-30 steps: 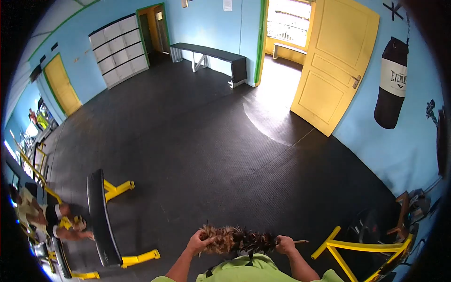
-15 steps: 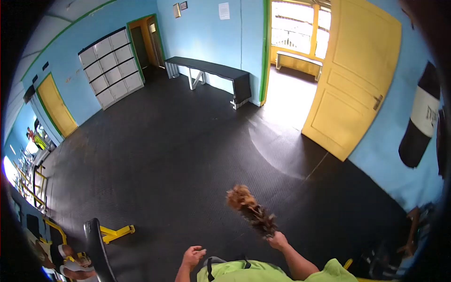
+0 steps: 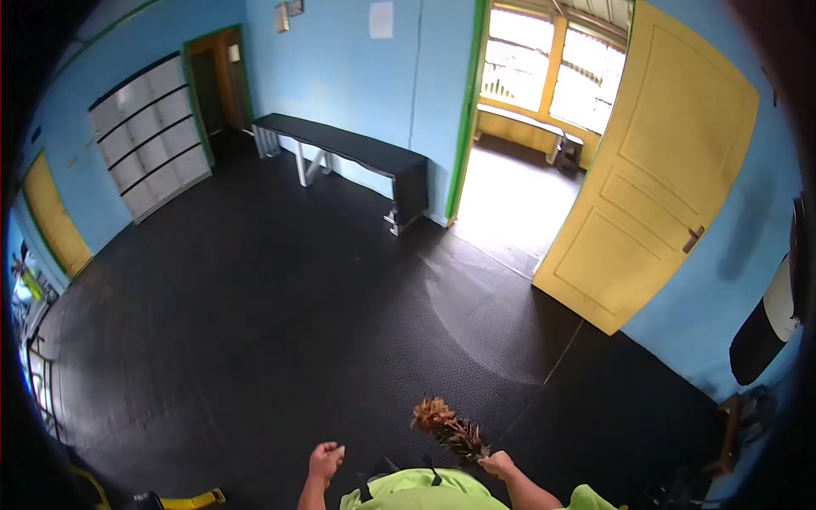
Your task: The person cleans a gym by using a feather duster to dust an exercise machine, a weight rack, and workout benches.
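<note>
My right hand (image 3: 498, 465) is wrapped around the handle end of a feather duster (image 3: 450, 427). Brown and orange-tan feathers point up and to the left from the fist, held above the dark floor. To the left, my left hand (image 3: 325, 460) hangs in front of my body with loosely curled fingers, and no object shows in it. Between the two hands is the bright green shirt (image 3: 416, 489) that I wear, with dark straps on it.
Ahead, an open yellow door (image 3: 654, 170) stands beside a bright doorway. A black-topped bench (image 3: 348, 149) lines the blue wall, with grey lockers (image 3: 153, 136) farther left. A punching bag (image 3: 761, 340) hangs at right. Yellow-framed equipment (image 3: 191, 500) is at lower left.
The view has moved toward the doorway and bench, which look nearer. The duster is still in my right hand and now sits lower in view. Gym equipment at lower left has mostly slid out of view.
</note>
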Motion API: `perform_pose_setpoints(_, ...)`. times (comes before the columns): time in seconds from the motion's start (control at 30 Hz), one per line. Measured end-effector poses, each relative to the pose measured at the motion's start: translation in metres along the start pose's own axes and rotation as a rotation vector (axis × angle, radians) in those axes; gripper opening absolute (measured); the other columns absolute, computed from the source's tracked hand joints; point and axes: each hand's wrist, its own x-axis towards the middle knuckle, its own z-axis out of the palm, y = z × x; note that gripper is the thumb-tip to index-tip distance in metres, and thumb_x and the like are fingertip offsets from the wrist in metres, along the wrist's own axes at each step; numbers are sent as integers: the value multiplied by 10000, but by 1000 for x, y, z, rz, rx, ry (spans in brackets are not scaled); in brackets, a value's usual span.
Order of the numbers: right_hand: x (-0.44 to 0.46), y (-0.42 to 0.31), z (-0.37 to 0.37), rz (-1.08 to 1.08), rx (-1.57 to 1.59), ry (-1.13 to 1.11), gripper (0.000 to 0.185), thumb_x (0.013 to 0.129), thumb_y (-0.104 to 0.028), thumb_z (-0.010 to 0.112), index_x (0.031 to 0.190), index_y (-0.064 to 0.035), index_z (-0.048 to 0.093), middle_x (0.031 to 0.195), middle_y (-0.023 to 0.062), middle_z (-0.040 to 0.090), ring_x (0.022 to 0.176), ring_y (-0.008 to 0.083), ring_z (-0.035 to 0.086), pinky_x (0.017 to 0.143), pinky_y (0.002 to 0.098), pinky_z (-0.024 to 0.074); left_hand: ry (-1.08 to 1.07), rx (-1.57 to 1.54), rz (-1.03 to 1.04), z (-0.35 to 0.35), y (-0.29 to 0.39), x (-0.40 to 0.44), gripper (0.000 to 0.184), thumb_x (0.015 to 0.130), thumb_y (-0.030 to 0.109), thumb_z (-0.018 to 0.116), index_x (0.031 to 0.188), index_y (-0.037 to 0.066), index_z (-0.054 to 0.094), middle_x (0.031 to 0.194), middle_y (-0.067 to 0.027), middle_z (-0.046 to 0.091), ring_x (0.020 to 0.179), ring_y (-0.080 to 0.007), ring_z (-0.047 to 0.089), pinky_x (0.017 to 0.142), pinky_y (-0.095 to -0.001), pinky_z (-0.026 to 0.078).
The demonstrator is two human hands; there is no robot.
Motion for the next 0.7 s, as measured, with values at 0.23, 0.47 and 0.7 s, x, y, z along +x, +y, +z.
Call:
perform_pose_setpoints(0.23, 82, -94, -26, 264, 696, -221, 182, 826, -84, 622, 675, 12, 594, 591, 85, 529, 482, 175, 479, 443, 348, 384, -236, 453, 365, 72, 196, 116, 431, 802, 210, 747, 1143, 9, 574, 917, -84, 666, 803, -136, 623, 741, -282, 514)
perform_pose_setpoints(0.47, 258, -240, -70, 274, 523, 90, 272, 857, -204, 614, 935, 57, 634, 898, 146, 628, 727, 249, 594, 611, 403, 477, -207, 267, 144, 142, 285, 246, 412, 794, 184, 756, 1130, 23, 580, 898, -50, 662, 794, -109, 613, 731, -269, 508)
perform_pose_setpoints(0.7, 377, -461, -213, -63, 799, -76, 160, 827, -78, 490, 737, -9, 603, 564, 80, 525, 446, 180, 491, 390, 349, 344, -101, 190, 347, 164, 442, 366, 400, 800, 170, 747, 1129, 21, 575, 874, -47, 672, 792, -93, 609, 732, -253, 498)
